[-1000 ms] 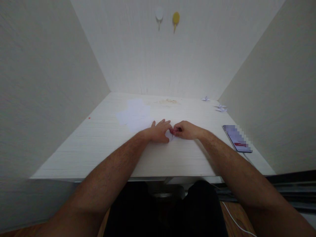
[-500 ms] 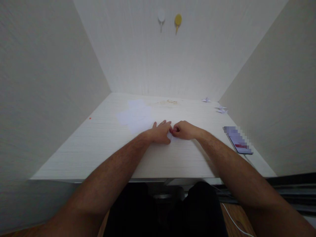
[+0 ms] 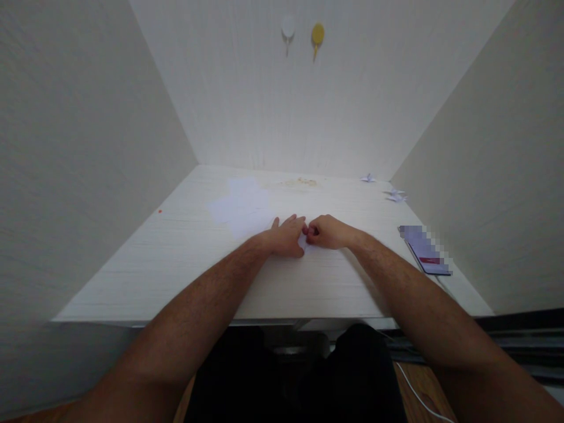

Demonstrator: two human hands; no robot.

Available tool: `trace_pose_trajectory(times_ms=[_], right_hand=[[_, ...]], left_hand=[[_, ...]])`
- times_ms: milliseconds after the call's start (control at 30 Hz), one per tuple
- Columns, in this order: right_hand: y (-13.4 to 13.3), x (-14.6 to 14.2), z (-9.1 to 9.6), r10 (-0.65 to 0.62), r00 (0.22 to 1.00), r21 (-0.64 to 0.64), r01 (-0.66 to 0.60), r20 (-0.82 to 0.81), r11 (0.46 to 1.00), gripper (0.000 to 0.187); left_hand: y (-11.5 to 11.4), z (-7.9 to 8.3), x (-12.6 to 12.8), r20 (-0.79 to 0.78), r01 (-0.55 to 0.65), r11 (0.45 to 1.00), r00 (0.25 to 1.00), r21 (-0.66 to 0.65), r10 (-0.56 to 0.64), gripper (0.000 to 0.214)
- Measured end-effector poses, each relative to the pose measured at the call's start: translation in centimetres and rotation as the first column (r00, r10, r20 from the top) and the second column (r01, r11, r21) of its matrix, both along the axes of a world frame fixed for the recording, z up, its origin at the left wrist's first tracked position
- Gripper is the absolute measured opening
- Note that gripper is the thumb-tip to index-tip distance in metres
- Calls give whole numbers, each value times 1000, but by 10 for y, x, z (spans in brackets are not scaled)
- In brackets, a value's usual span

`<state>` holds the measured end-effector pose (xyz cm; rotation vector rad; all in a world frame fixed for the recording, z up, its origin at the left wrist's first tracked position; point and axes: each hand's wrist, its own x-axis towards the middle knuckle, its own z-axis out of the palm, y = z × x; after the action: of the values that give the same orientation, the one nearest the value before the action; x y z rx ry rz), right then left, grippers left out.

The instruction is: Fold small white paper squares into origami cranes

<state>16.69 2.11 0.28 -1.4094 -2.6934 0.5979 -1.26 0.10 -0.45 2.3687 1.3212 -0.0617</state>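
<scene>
A small piece of folded white paper (image 3: 302, 241) lies on the white desk between my hands, mostly covered by them. My left hand (image 3: 286, 237) rests over it from the left, thumb towards the desk's front edge, index finger bent to the paper's far side and the other fingers spread. My right hand (image 3: 328, 231) is closed in a pinch at the paper's right edge, its fingertips almost against my left index finger. What the folds look like is hidden. Loose white paper sheets (image 3: 244, 205) overlap on the desk just beyond my left hand.
Several folded paper cranes (image 3: 396, 198) sit along the back right of the desk (image 3: 176, 264). A phone (image 3: 423, 251) with a cable lies at the right edge. Walls enclose the desk at the left, back and right. A white hook and a yellow hook (image 3: 318, 34) hang on the back wall.
My right fingertips have shifted very slightly at the paper's edge. My left hand, the sheets and the phone stay where they were.
</scene>
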Motion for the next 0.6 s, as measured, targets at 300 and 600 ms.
trace_pose_trajectory(times_ms=[300, 600], right_hand=[[2, 1, -2, 43, 999, 28, -43, 22, 999, 17], [-2, 1, -4, -23, 1000, 38, 23, -8, 999, 12]], left_hand=[[0, 1, 1, -29, 4, 1000, 1000, -11, -5, 89], [-3, 8, 2, -16, 1, 1000, 1000, -23, -1, 83]])
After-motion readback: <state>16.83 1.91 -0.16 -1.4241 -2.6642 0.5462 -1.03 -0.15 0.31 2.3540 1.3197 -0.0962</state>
